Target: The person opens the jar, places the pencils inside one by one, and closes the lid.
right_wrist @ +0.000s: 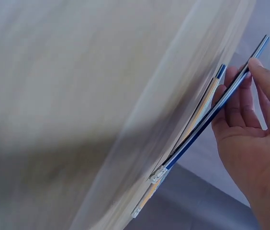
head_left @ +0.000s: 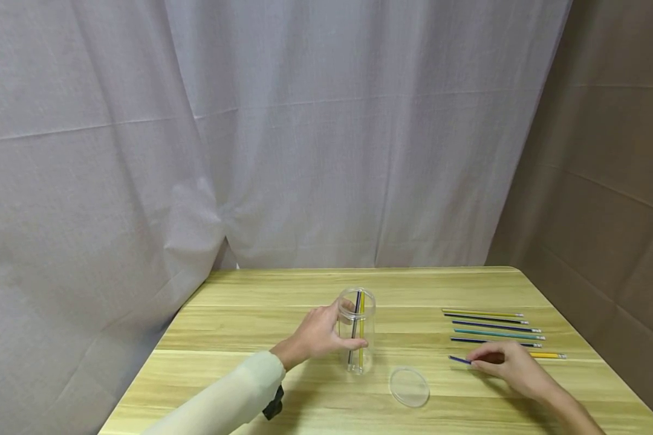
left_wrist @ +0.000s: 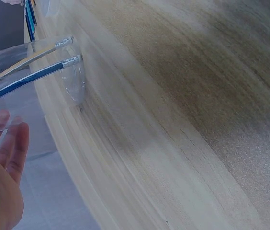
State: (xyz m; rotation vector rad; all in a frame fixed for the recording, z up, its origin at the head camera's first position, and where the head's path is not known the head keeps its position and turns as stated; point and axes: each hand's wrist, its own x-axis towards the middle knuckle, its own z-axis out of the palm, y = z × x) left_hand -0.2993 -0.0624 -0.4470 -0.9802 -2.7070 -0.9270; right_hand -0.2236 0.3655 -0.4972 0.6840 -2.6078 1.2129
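A clear jar (head_left: 368,338) stands upright on the table, holding a dark blue pencil (left_wrist: 29,79) and a yellow pencil (left_wrist: 22,63), their eraser ends down at its base. My left hand (head_left: 322,331) grips the jar's side, thumb in front and fingers round the back. With thumb and fingertips, my right hand (head_left: 514,367) pinches another dark blue pencil (right_wrist: 199,129), which slants across the palm with its white eraser end low. Just behind that pencil lies a yellow-orange pencil (head_left: 548,355), partly covered by the right hand in the head view.
Several pencils lie in a row at the right, among them a green pencil (head_left: 497,333) and a yellow one (head_left: 481,312). A round clear lid (head_left: 409,386) lies flat in front of the jar. Grey curtain (head_left: 326,151) hangs behind the wooden table (head_left: 261,296).
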